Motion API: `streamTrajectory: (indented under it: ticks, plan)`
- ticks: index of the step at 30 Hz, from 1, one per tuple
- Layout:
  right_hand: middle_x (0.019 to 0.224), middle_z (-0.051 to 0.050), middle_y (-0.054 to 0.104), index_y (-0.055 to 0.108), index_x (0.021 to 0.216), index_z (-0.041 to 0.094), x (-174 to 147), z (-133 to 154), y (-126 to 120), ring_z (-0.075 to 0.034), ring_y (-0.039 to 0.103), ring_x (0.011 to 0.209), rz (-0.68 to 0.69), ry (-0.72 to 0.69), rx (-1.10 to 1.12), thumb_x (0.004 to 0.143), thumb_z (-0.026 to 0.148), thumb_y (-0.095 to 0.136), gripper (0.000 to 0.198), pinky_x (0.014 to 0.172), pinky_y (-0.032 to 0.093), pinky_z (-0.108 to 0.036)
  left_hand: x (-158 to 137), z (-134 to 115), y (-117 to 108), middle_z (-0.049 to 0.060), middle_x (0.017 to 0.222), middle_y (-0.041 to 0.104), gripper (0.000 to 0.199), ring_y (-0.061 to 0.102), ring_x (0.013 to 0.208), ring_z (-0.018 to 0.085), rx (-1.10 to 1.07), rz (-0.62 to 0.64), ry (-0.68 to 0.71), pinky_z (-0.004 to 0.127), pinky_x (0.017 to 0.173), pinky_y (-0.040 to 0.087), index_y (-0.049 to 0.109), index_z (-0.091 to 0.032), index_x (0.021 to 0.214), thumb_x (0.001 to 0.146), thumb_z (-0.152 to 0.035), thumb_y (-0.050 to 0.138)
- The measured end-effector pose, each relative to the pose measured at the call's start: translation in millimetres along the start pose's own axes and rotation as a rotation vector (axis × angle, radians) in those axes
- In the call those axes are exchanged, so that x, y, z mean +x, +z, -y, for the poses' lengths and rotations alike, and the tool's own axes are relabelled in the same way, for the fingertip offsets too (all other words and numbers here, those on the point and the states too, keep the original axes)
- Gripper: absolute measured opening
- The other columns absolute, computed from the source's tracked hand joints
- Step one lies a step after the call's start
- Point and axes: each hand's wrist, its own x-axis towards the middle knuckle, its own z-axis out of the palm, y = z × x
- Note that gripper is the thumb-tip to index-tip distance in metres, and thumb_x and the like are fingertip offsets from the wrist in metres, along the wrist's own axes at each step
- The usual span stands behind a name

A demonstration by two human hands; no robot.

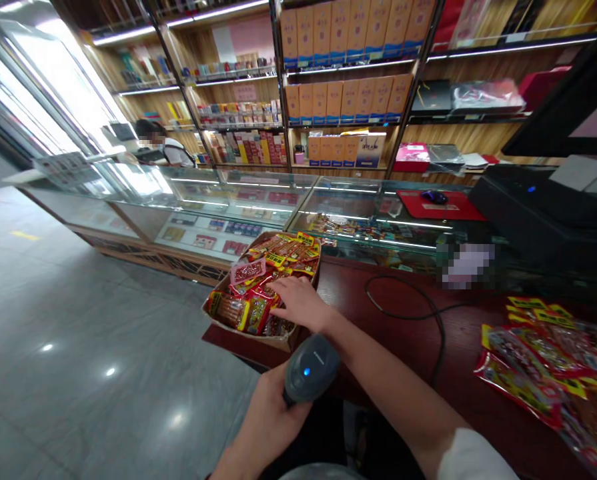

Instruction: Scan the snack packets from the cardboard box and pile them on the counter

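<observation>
Snack packets could spill if the right grip, loosely open, pushes their box off the counter; left grip holds a scanner.

Dark grey scanner, red-and-yellow snack packets.

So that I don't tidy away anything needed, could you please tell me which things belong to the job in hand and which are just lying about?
Job in hand, it seems:
scanner in the left hand
carton of snack packets under the right hand
loose packets on the counter, probably

Lying about, it seems:
mouse on the red mat
tan boxes in the background
</observation>
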Motion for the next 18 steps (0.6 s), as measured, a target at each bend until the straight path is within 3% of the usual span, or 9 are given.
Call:
streamTrajectory:
  ticks: [4, 7, 10, 13, 16, 18]
  plan:
    - [0.123, -0.014, 0.068, 0.069, 0.117, 0.017, 18, 18, 21, -0.030, 0.058, 0.118, -0.035, 0.075, -0.019, 0.091, 0.057, 0.068, 0.048, 0.098, 0.045, -0.044, -7, 3, -1, 0.000, 0.072, 0.073, 0.020, 0.064, 0.067, 0.018, -0.017, -0.038, -0.026, 0.025, 0.068, 0.052, 0.072, -0.016, 0.083, 0.071, -0.008, 0.057]
    - [0.115, -0.010, 0.071, 0.073, 0.103, 0.021, 16, 19, 26, -0.028, 0.062, 0.114, -0.051, 0.114, 0.108, 0.090, 0.046, 0.074, 0.029, 0.097, 0.046, -0.042, -7, 3, 0, 0.000, 0.071, 0.072, 0.024, 0.065, 0.068, 0.018, -0.017, -0.037, -0.050, 0.025, 0.067, 0.052, 0.073, -0.016, 0.083, 0.070, -0.008, 0.056]
    - [0.107, -0.006, 0.077, 0.076, 0.106, 0.023, 2, 9, 18, -0.024, 0.070, 0.101, -0.064, 0.159, 0.214, 0.097, 0.036, 0.064, 0.020, 0.090, 0.051, -0.036, -3, 3, 2, 0.000, 0.073, 0.073, 0.025, 0.066, 0.069, 0.018, -0.007, -0.032, -0.044, 0.025, 0.068, 0.052, 0.073, -0.016, 0.083, 0.068, -0.006, 0.056]
    - [0.107, -0.003, 0.079, 0.075, 0.114, 0.025, -31, -17, 1, -0.021, 0.073, 0.093, -0.177, 0.244, 0.437, 0.097, 0.032, 0.057, 0.026, 0.084, 0.054, -0.031, 1, 2, 7, 0.000, 0.073, 0.074, 0.025, 0.066, 0.069, 0.019, 0.002, -0.032, -0.026, 0.026, 0.069, 0.053, 0.074, -0.016, 0.082, 0.068, -0.006, 0.056]
    - [0.096, -0.003, 0.080, 0.073, 0.116, 0.022, -88, -54, -11, -0.021, 0.073, 0.078, -0.402, 0.494, 0.739, 0.089, 0.037, 0.061, 0.032, 0.073, 0.057, -0.032, 6, 2, 14, 0.001, 0.074, 0.076, 0.026, 0.067, 0.071, 0.020, -0.003, -0.004, -0.040, 0.026, 0.072, 0.053, 0.074, -0.015, 0.083, 0.069, -0.006, 0.055]
    - [0.096, -0.004, 0.080, 0.071, 0.115, 0.020, -134, -78, -10, -0.023, 0.074, 0.081, -0.531, 0.645, 0.789, 0.083, 0.041, 0.066, 0.038, 0.074, 0.058, -0.034, 9, 2, 19, 0.001, 0.078, 0.077, 0.027, 0.068, 0.075, 0.020, 0.002, 0.032, -0.061, 0.026, 0.074, 0.053, 0.075, -0.015, 0.085, 0.069, -0.005, 0.055]
